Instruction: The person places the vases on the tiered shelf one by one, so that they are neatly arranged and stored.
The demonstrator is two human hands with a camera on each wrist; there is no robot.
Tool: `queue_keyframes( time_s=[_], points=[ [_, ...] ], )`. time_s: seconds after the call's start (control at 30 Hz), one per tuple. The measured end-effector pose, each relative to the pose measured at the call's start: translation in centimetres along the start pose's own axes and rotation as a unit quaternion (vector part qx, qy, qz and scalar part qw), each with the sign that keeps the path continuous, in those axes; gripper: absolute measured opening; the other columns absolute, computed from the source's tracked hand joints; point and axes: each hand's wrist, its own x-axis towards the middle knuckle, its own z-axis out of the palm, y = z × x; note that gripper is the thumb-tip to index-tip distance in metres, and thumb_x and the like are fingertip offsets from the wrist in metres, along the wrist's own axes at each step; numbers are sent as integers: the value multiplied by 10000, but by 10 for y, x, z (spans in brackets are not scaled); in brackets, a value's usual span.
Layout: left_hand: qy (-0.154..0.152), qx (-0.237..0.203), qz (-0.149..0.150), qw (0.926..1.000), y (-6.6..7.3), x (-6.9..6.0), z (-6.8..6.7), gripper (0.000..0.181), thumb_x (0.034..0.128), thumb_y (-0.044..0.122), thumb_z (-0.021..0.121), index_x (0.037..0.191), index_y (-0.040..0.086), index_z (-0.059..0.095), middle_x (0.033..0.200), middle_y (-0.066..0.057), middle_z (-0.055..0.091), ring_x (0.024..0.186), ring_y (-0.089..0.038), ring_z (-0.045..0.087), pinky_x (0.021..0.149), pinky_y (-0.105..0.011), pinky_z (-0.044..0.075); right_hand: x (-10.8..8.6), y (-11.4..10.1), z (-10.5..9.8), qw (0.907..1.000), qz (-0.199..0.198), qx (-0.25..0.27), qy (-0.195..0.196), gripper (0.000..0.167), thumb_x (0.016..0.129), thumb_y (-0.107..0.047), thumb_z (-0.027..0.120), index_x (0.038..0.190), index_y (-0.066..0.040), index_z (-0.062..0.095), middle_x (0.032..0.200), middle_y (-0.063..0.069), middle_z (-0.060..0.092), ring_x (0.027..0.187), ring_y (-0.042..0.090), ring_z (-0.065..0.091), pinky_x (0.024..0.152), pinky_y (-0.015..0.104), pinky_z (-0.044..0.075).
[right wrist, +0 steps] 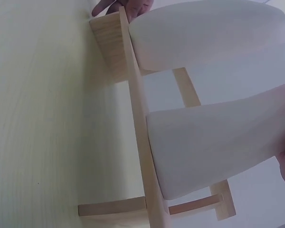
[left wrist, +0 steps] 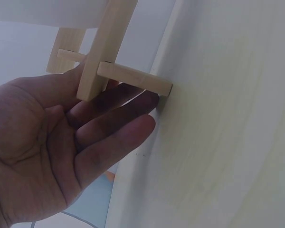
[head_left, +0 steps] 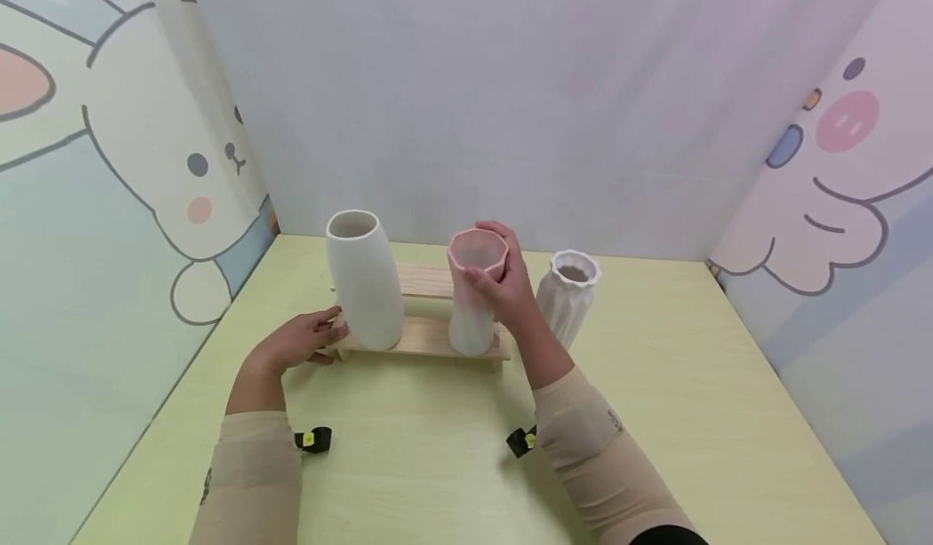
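Note:
A two-step wooden rack (head_left: 426, 337) stands on the table, and on its lower step are a tall white vase (head_left: 368, 286) at the left and a pink-and-white vase (head_left: 471, 318) at the right. My right hand (head_left: 510, 286) grips the pink-rimmed vase near its top, thumb at the front. The base of this vase (right wrist: 204, 142) meets the step in the right wrist view. At the rack's left end is my left hand (head_left: 302, 338); in the left wrist view its thumb side lies against the step's end (left wrist: 92, 78), with the fingers (left wrist: 116, 142) extended beneath.
A ribbed white vase (head_left: 567, 298) stands on the table right of the rack, partly hidden by my right forearm. Black straps (head_left: 315, 440) show beside both sleeves. A pale curtain (head_left: 481, 108) hangs behind the table, with printed panels (head_left: 860, 205) at both sides.

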Motion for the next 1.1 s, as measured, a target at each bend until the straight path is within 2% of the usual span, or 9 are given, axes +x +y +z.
queue_keyframes(
  time_s=[0.07, 0.17, 0.27, 0.37, 0.43, 0.53, 0.73, 0.9, 1.1],
  points=[
    [3, 30, -23, 10000, 0, 0, 0, 844, 964, 508, 556, 1588, 130, 131, 1571, -293, 223, 1234, -414, 569, 941, -465, 557, 0, -2, -3, 9999, 71, 25, -127, 999, 680, -691, 773, 1447, -181, 386, 1239, 134, 543, 1036, 228, 548, 776, 272, 555],
    [12, 72, -39, 10000, 1, 1, 1, 842, 967, 508, 550, 1588, 125, 131, 1568, -299, 226, 1220, -411, 581, 953, -475, 549, -1, -5, -7, 9994, -86, 172, -302, 1015, 703, -641, 789, 1492, -202, 326, 1336, 144, 519, 1112, 249, 537, 847, 277, 545],
    [-1, 72, -32, 10000, 1, 1, 1, 837, 969, 504, 550, 1587, 121, 136, 1568, -298, 228, 1229, -414, 573, 957, -477, 547, 0, -7, -12, 9976, -518, 355, -285, 1059, 726, -617, 783, 1523, -161, 256, 1432, 179, 463, 1237, 283, 495, 987, 297, 485],
    [-14, 71, -22, 10000, 2, 1, 1, 827, 974, 493, 549, 1587, 120, 138, 1567, -299, 230, 1223, -413, 578, 958, -476, 546, 0, -14, -17, 9936, -1066, 340, -160, 1077, 753, -628, 744, 1528, -95, 219, 1489, 211, 404, 1356, 311, 414, 1132, 387, 378],
    [-14, 79, -26, 10000, 3, 1, 1, 816, 981, 479, 546, 1587, 120, 135, 1566, -301, 229, 1212, -410, 587, 963, -482, 542, 2, -22, -22, 9898, -1409, 189, -109, 1076, 769, -633, 721, 1524, -57, 214, 1500, 223, 389, 1400, 326, 371, 1176, 474, 312],
    [-25, 135, -38, 9999, 3, 0, 1, 804, 990, 468, 535, 1588, 120, 124, 1563, -309, 225, 1181, -399, 612, 989, -505, 519, 4, -39, -32, 9817, -1895, -142, -105, 1061, 793, -621, 709, 1510, -9, 222, 1510, 228, 380, 1411, 350, 355, 1168, 579, 278],
    [-53, 178, -2, 9998, 1, -1, -1, 791, 998, 459, 524, 1589, 127, 116, 1562, -309, 227, 1165, -396, 624, 1014, -533, 492, 6, -69, -62, 9624, -2597, -779, 171, 1076, 776, -618, 732, 1492, 18, 243, 1496, 221, 405, 1402, 370, 362, 1173, 568, 278],
    [-49, 153, 41, 9999, -1, -1, -2, 787, 1000, 453, 522, 1589, 124, 115, 1561, -311, 227, 1186, -407, 607, 993, -512, 515, 3, -80, -87, 9554, -2781, -893, 426, 1122, 733, -627, 767, 1484, 24, 249, 1491, 223, 402, 1401, 395, 349, 1187, 531, 266],
    [-13, 142, 87, 9999, -2, -1, -3, 795, 994, 473, 523, 1589, 134, 119, 1562, -312, 228, 1183, -409, 608, 988, -512, 518, -8, -67, -115, 9621, -2540, -804, 585, 1141, 704, -615, 803, 1495, -3, 254, 1506, 230, 375, 1408, 397, 331, 1189, 499, 261]
  ],
)
